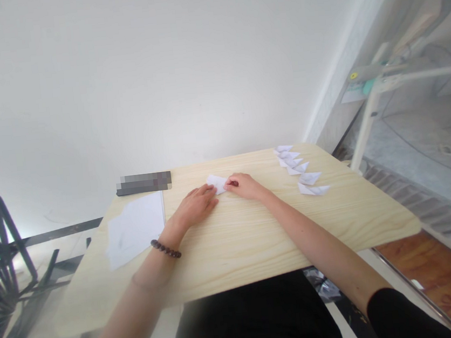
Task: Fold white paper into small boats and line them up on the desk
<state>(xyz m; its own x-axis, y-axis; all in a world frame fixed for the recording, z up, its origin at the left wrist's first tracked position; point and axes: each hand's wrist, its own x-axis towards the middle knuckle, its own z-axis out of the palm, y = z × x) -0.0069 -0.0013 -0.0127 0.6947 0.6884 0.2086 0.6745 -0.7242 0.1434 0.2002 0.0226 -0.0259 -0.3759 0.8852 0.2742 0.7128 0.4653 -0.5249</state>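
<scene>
A small piece of folded white paper (217, 183) lies on the wooden table between my hands. My left hand (197, 206) rests flat with its fingers stretched out, the fingertips touching the paper's left and near edge. At the paper's right edge, my right hand (246, 186) is closed, thumb and fingers pinching it. A dark red patch shows by the right fingertips; I cannot make out what it is. Several folded white paper shapes (297, 167) with pointed ends stand in a row to the right of my right hand.
Loose white sheets (136, 228) lie in a pile on the left of the table (234, 249). Behind them is a dark flat object (143, 183), blurred out. A white wall (199, 85) rises behind the table. A white metal frame (369, 114) stands to the right.
</scene>
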